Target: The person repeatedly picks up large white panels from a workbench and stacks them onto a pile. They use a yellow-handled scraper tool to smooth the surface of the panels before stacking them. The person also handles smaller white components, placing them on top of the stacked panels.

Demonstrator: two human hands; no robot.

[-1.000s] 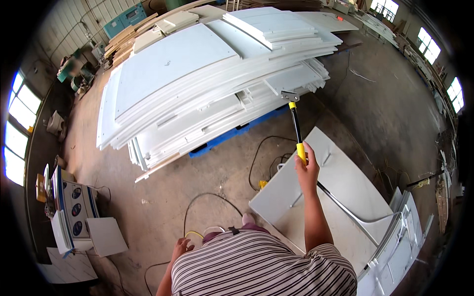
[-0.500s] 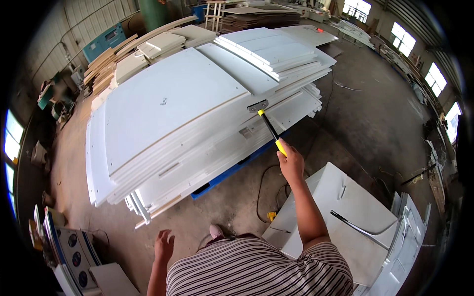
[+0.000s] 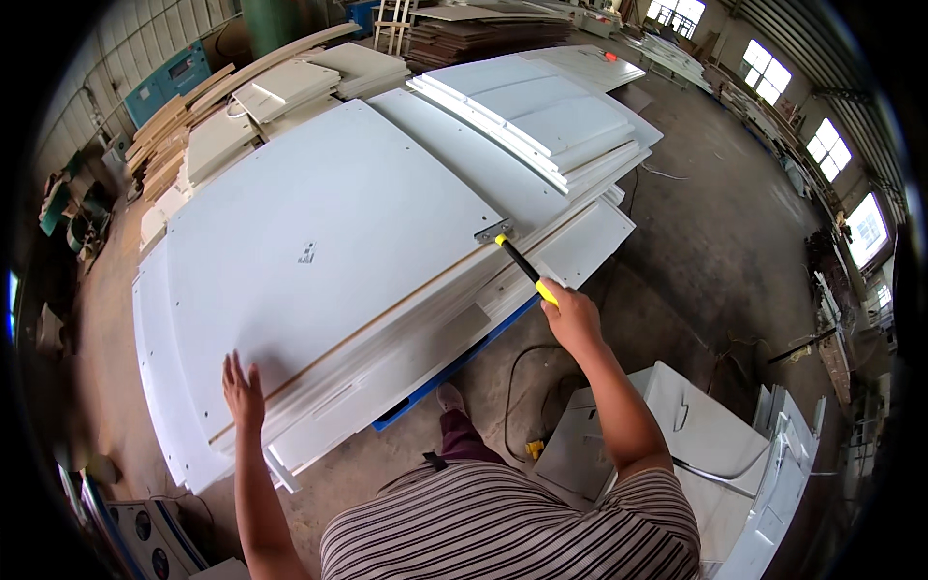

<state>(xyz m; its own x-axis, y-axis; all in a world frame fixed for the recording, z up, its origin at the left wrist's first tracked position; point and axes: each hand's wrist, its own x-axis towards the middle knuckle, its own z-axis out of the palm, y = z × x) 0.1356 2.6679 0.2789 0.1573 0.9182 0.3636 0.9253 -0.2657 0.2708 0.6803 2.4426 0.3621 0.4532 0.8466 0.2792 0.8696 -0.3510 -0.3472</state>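
In my right hand is a long-handled scraper with a black and yellow handle and a wide flat metal head. My fingers are wrapped round the lower yellow grip. The head lies at the right near corner of a large white panel, the top one at the left of a stack. My left hand is open, fingers apart, over the same panel's near edge towards its left end. Its shadow falls on the surface; whether the palm touches, I cannot tell. A small printed label sits on the panel.
Narrower white boards lie at the stack's right, above a blue base. A white cabinet and a dark cable are on the floor at my right. Timber strips and cream boards lie beyond.
I have stepped closer to the stack. My left hand has moved up and forward from beside my body to the panel's edge. The scraper head has come to the panel's corner.
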